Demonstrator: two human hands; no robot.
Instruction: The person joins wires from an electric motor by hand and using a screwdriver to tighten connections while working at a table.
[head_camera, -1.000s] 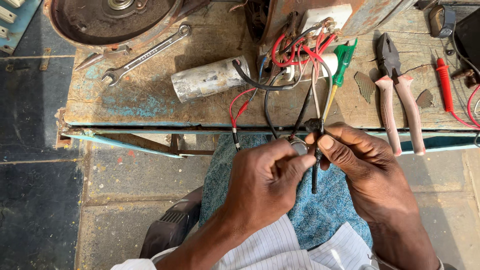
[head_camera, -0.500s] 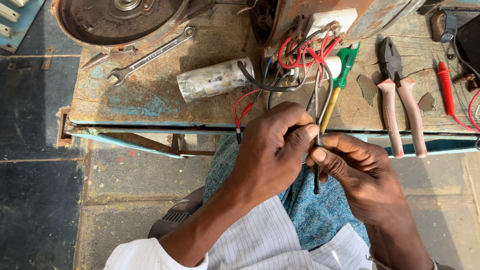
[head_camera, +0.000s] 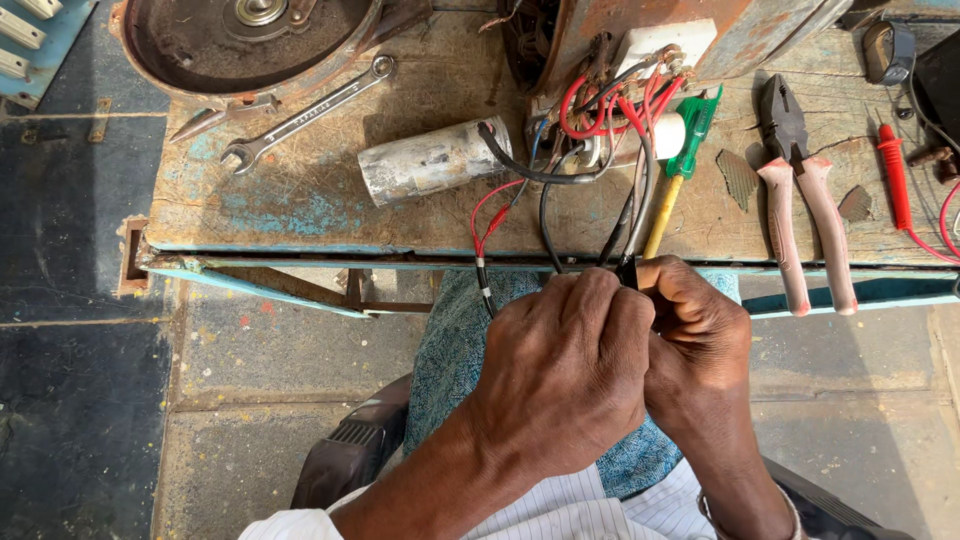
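Observation:
My left hand (head_camera: 565, 365) and my right hand (head_camera: 700, 345) are pressed together just below the workbench edge (head_camera: 300, 250), both closed around a bundle of black wires (head_camera: 628, 215). The wires run up from my fingers to a tangle of red and black leads (head_camera: 610, 105) at a rusty metal housing (head_camera: 640, 30). My left hand covers most of what the fingers pinch. A loose red and black wire (head_camera: 483, 245) hangs over the bench edge just left of my hands. A silver cylindrical capacitor (head_camera: 432, 160) lies on the bench, joined to the tangle.
A wrench (head_camera: 305, 112) lies left of the capacitor under a round rusty cover (head_camera: 250, 45). A green-handled screwdriver (head_camera: 682, 160), pink-handled pliers (head_camera: 800, 210) and a red probe (head_camera: 893, 170) lie to the right. My lap in teal cloth (head_camera: 455, 340) is below.
My left hand has slid over the right hand and the wire bundle, hiding the wire ends that showed between my fingers before. Both hands have risen closer to the bench edge.

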